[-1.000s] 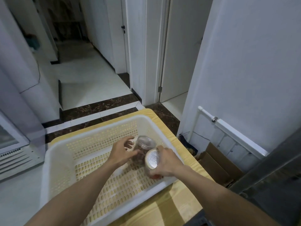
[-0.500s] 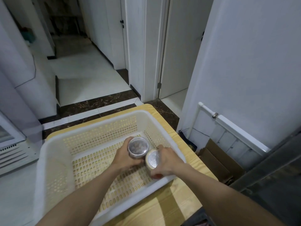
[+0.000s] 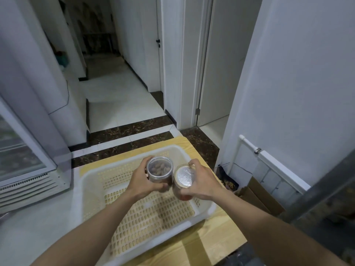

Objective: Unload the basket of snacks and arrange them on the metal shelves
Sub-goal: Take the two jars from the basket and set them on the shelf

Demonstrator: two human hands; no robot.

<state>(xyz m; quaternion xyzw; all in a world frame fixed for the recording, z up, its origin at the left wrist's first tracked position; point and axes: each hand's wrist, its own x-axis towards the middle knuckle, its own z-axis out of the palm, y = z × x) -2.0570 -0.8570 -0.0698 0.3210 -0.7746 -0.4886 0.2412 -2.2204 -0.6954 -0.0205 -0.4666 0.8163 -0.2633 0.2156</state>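
A white slotted plastic basket [image 3: 90, 191] sits on a light wooden table [image 3: 217, 240]. My left hand [image 3: 141, 179] grips a clear jar of brown nuts [image 3: 159, 170] with a see-through lid, lifted above the basket. Right beside it, my right hand [image 3: 201, 183] grips a second jar with a silver foil lid [image 3: 183, 176] and reddish contents. The two jars almost touch. No other snacks show in the basket. A dark metal shelf post [image 3: 318, 192] slants through the right edge.
A glass-door cooler [image 3: 23, 166] stands on the left. A brown cardboard box [image 3: 257, 196] lies on the floor right of the table, below a white wall rail [image 3: 272, 160]. Ahead, a tiled hallway runs past white doors.
Both hands have lifted their jars up out of the basket. The left hand, which was taking hold of the nut jar a second ago, now holds it upright beside the foil-lidded jar.
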